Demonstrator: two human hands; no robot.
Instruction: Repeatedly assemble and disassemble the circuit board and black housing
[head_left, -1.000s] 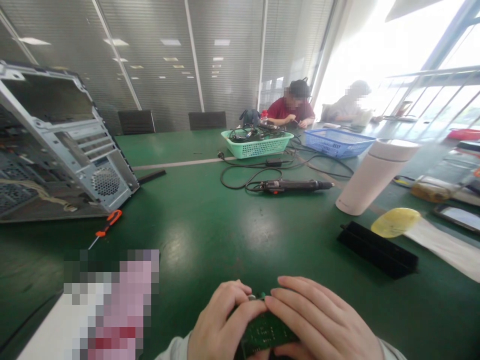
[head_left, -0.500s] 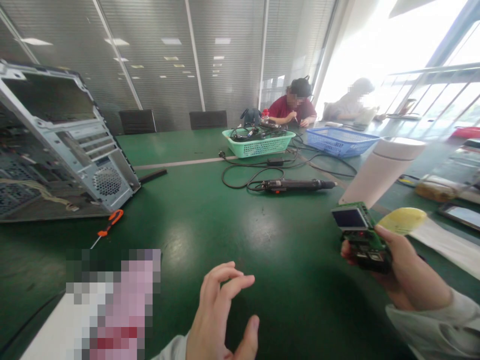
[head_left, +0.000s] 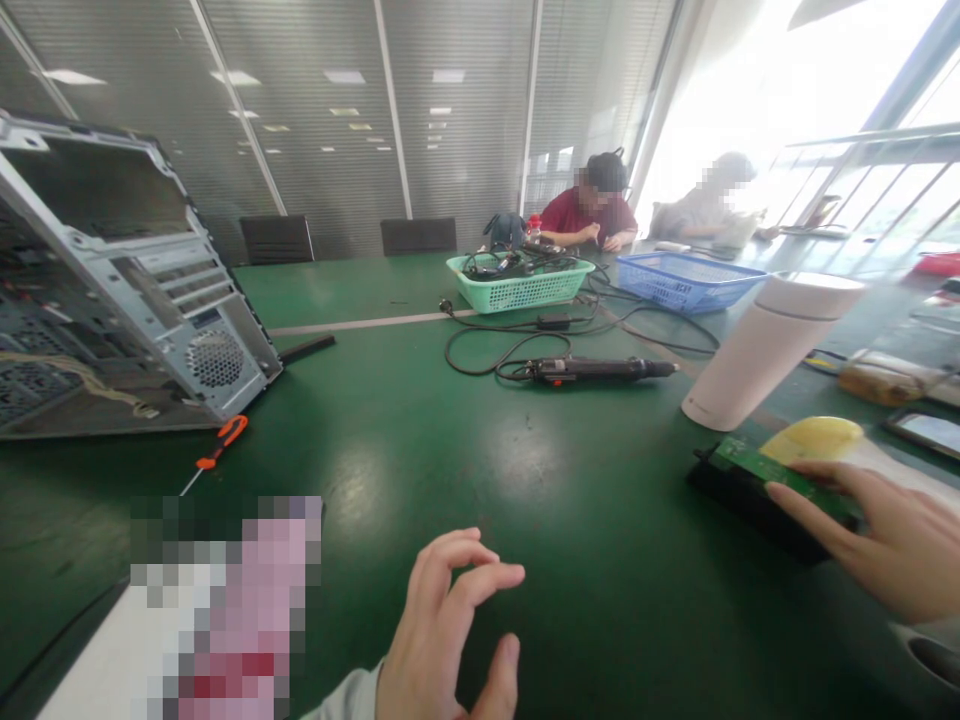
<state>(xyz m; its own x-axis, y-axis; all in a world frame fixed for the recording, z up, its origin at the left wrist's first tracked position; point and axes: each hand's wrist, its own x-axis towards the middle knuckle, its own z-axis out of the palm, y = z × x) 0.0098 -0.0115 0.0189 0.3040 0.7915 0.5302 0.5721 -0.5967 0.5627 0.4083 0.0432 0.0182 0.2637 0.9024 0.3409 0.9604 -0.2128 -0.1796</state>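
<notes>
My right hand (head_left: 877, 530) grips a green circuit board with a black underside (head_left: 780, 490), low over the right side of the green table (head_left: 420, 440). Its small screen does not show from this angle. Fingers apart and slightly curled, my left hand (head_left: 465, 620) is over the table at the bottom middle with nothing in it. A pale pink bottle (head_left: 765, 350) stands just behind the board, and something yellow and rounded (head_left: 814, 438) lies beside it.
An open metal computer case (head_left: 217, 300) stands at the left, near an orange-handled screwdriver (head_left: 231, 432). A black electric screwdriver (head_left: 600, 369) lies mid-table. Behind it are a green basket of cables (head_left: 525, 292) and a blue basket (head_left: 682, 285). Two people sit at the far end.
My right hand has lowered and turned over with the board, so the screen has gone from sight and the bottle's base now shows. My left hand has barely moved.
</notes>
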